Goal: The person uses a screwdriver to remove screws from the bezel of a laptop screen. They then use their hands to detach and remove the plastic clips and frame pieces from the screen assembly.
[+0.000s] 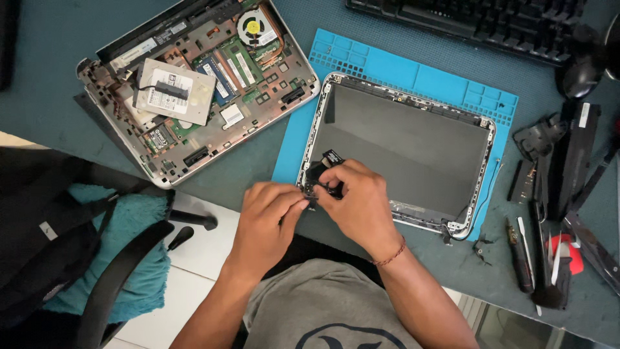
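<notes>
Just below the centre of the frame I pinch a small black hinge-like part (325,173) at the lower-left corner of the grey laptop screen panel in its silver frame (403,145). My left hand (268,216) grips it from the left with thumb and fingertips, and my right hand (358,200) is clenched over it from the right, so the piece stays steady between both. The panel lies flat on a blue silicone work mat (413,74), which keeps it off the grey-green surface (45,84). The mat's moulded compartments along its top edge look empty. At upper left the opened laptop base (200,84) holds its green boards, a fan and a loose silver drive. Dark tools (549,258) lie at right.
</notes>
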